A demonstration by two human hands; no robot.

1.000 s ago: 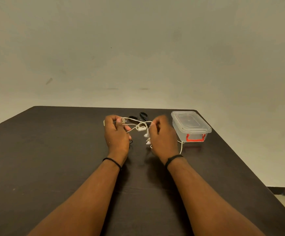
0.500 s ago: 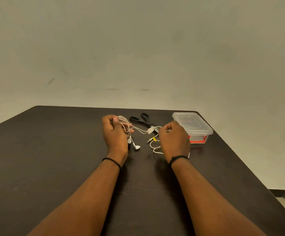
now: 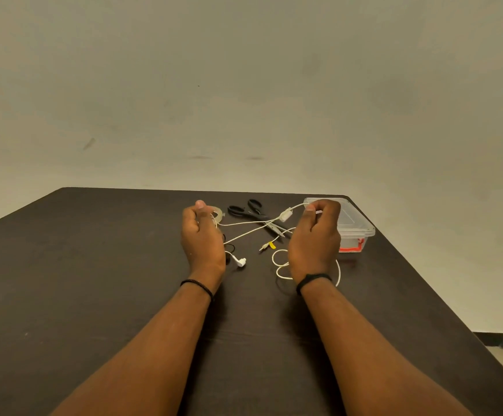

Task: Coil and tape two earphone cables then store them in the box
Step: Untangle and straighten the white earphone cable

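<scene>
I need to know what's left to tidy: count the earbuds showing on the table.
1. A single white plastic earbud lies on the dark table just right of the left hand. Any others may be hidden inside the hands or behind the right hand.

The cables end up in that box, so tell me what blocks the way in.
The lid sits on the box, closing its top. The right hand is right in front of the box, pinching the white cable, whose other end the left hand holds. Nothing else visible blocks it.
</scene>
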